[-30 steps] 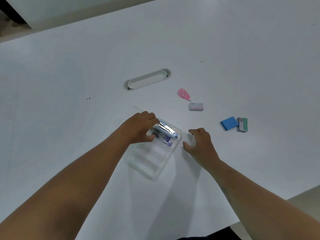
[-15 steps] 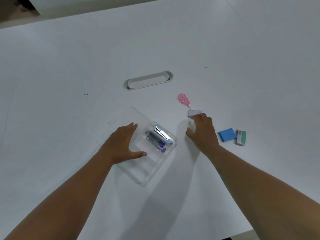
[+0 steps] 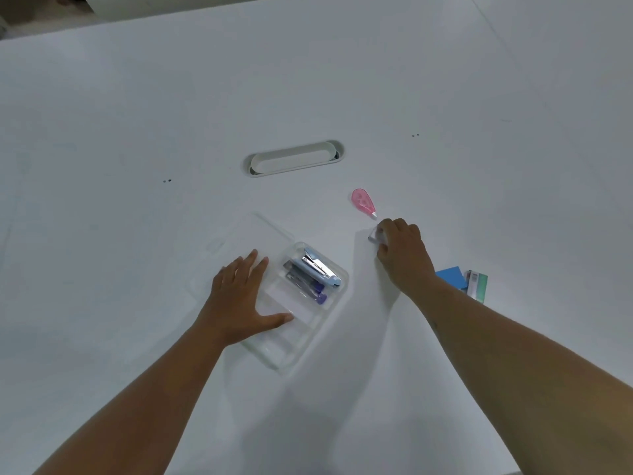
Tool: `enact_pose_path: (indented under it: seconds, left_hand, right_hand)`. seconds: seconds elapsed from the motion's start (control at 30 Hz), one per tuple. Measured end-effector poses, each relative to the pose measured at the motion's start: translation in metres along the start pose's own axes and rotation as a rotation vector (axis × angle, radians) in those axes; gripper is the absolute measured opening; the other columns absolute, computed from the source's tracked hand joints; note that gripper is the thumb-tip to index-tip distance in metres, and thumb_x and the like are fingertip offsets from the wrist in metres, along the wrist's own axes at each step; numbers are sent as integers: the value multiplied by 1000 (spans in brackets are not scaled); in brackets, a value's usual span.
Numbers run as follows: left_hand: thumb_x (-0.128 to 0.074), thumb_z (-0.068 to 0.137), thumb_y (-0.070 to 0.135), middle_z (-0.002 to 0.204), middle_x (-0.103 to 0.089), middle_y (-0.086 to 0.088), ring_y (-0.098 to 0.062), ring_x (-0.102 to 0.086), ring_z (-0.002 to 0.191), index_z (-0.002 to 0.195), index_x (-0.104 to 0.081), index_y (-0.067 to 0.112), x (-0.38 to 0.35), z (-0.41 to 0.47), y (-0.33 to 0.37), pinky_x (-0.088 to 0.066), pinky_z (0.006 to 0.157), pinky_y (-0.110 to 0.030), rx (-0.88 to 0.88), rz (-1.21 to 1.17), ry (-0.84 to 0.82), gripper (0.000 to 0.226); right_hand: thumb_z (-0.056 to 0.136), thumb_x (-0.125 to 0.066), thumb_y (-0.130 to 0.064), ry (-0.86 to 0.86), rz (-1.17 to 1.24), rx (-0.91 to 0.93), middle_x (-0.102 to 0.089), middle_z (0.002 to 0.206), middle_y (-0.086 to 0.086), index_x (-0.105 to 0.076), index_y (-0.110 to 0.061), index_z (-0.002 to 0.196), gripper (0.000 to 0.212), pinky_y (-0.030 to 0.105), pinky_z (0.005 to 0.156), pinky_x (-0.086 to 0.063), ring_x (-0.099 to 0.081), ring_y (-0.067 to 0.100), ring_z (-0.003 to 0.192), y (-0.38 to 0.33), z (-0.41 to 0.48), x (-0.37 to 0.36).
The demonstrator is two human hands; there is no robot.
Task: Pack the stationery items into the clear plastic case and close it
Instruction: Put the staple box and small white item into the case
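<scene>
The clear plastic case (image 3: 301,351) lies open on the white table, its lid (image 3: 253,234) folded back to the far left. A light blue stapler (image 3: 320,267) and two purple-capped tubes (image 3: 308,286) lie in its far end. My left hand (image 3: 243,296) rests flat on the case's left side, fingers spread. My right hand (image 3: 402,250) is closed around a small grey box (image 3: 374,235), mostly hidden under the fingers. A pink correction tape (image 3: 363,201) lies just beyond it. A blue sticky-note pad (image 3: 450,275) and a green-and-white box (image 3: 476,284) sit to the right of my right forearm.
An oval cable slot (image 3: 294,158) is set into the table beyond the case. The table's near edge shows at the bottom right corner.
My left hand let go of the stapler, now lying in the case, and settled flat on the case's left side. My right hand reached out right and closed on the small grey box.
</scene>
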State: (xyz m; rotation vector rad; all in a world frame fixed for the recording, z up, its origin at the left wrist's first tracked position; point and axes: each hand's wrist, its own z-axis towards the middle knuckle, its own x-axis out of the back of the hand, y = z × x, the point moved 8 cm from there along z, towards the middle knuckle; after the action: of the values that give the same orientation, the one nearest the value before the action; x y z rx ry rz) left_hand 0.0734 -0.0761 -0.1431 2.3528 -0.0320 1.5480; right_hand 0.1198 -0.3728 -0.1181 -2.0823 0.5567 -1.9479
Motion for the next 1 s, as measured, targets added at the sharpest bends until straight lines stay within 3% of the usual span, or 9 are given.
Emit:
enact_pose_path:
  seconds: [0.2,0.37,0.53,0.67,0.83,1.0]
  left_hand:
    - [-46,65,87,156,-25,2,-25,-23,142,147,-20,27,27,15,27,-25,113,-50,-116,26,109,105]
    - [-54,68,75,143,-45,1,-22,-38,132,141,-37,22,41,42,95,-29,107,-44,-315,25,187,91]
    - [-57,72,65,139,-49,-1,-27,-41,128,137,-42,19,26,61,190,-32,103,-45,-522,53,174,81]
    - [-62,74,62,145,-43,1,-25,-35,133,142,-35,19,0,65,258,-29,107,-40,-658,46,94,84]
    - [-65,76,59,152,-33,5,-22,-25,140,146,-27,23,-24,74,310,-21,114,-38,-703,-12,6,88]
    - [-69,76,53,151,-37,3,-23,-24,140,146,-29,22,-42,81,339,-19,113,-39,-724,-48,-24,85]
  right_hand:
    - [84,-49,0,75,57,-39,-53,101,11,-52,-8,101,20,39,68,-44,-42,28,92,22,-8,29]
    - [85,-50,-2,139,65,-132,-54,105,10,-52,-9,104,21,40,71,-45,-45,30,98,65,-27,62]
    - [87,-52,-5,205,76,-257,-54,108,8,-51,-12,105,19,35,73,-44,-45,26,98,119,-65,87]
    - [87,-53,-5,222,129,-345,-53,107,6,-51,-13,104,19,33,71,-37,-41,22,95,153,-94,97]
    - [82,-53,-3,227,175,-378,-54,102,5,-52,-14,98,19,35,71,-41,-45,26,94,174,-114,95]
    - [81,-54,-5,235,224,-407,-53,97,0,-53,-17,96,19,36,70,-43,-46,24,91,193,-128,89]
